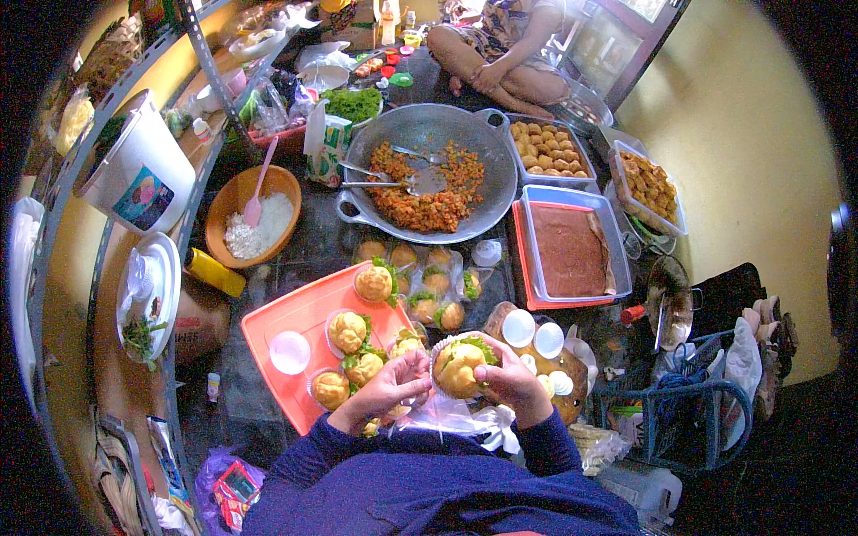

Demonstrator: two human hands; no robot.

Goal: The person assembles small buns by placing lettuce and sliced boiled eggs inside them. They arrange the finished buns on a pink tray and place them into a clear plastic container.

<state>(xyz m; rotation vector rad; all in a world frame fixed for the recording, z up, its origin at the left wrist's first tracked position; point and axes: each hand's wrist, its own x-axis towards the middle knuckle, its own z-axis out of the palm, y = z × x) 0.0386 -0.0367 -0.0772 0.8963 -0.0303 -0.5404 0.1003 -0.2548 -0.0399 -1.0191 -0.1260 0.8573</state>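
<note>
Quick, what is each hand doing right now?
Left hand: fingers curled at the rim of the paper cup; its grip cannot be told.
Right hand: closed on the stuffed golden bun in that cup.

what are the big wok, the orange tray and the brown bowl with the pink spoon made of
Wok: looks like dull grey metal, likely aluminium, with a soft sheen and loop handles.
Orange tray: seems plastic, smooth, uniformly coloured, with a moulded rim.
Brown bowl: probably plastic or melamine, glossy; hard to tell.
Pink spoon: looks plastic.
</note>
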